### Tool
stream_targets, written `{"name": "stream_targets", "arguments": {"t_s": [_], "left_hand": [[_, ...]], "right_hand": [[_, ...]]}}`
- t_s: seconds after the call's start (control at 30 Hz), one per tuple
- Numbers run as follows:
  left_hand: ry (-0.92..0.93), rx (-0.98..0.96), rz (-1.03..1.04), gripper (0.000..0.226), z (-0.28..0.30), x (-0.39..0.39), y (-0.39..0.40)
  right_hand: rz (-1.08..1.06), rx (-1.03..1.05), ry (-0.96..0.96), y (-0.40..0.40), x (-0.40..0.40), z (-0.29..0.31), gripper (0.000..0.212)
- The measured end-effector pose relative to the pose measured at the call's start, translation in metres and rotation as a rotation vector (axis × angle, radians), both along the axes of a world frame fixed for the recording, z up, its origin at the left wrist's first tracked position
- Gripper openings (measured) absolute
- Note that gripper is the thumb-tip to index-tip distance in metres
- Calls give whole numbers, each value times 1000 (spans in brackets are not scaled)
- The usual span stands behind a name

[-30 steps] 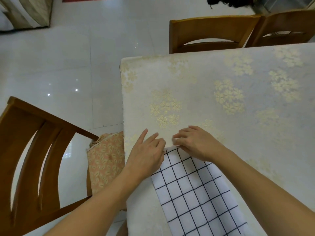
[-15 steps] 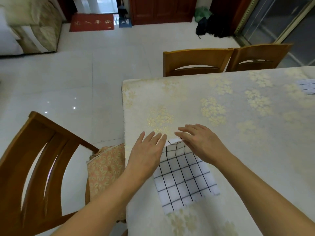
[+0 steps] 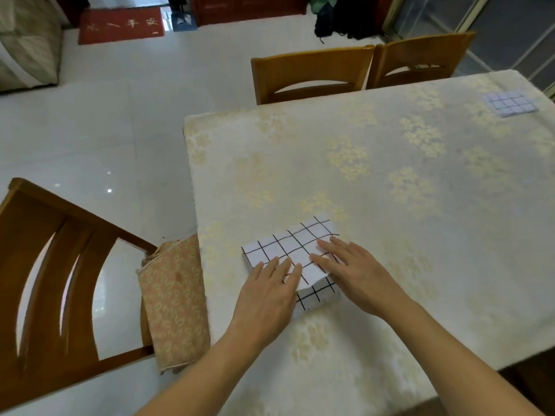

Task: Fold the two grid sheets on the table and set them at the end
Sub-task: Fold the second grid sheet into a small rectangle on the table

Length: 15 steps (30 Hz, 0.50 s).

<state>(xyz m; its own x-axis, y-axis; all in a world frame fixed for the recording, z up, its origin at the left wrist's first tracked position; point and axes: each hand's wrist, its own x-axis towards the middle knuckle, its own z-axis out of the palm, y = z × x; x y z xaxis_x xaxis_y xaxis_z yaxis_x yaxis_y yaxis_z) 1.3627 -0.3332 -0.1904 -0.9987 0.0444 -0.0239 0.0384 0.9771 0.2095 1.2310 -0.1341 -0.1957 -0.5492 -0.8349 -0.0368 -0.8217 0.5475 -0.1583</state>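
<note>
- Flat on folded grid sheet [image 3: 288, 246] near table [image 3: 390, 205] corner: left hand [image 3: 265, 298], right hand [image 3: 356, 274], fingers slightly spread, pressing.
- Second folded sheet [image 3: 510, 103] lying at far end.
- Likely risk: top layer springing open or skewing once pressure lifts.

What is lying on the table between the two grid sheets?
In the head view, nothing: only bare flowered tablecloth lies between the near grid sheet and the far grid sheet.

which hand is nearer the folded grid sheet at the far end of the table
The right hand. It lies on the near sheet, on the side toward the far sheet. The left hand presses the same near sheet farther from it, toward the table's left edge.
</note>
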Motion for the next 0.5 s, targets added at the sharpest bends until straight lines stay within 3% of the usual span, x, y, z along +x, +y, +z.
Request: {"name": "stream_targets", "arguments": {"t_s": [0.3,0.5], "left_hand": [[-125,-12,-7,46,-36,31,15],[-11,34,-6,37,-33,9,2]], "right_hand": [[-60,69,-66,29,39,-49,51],[-113,34,-27,7,29,-45,48]]}}
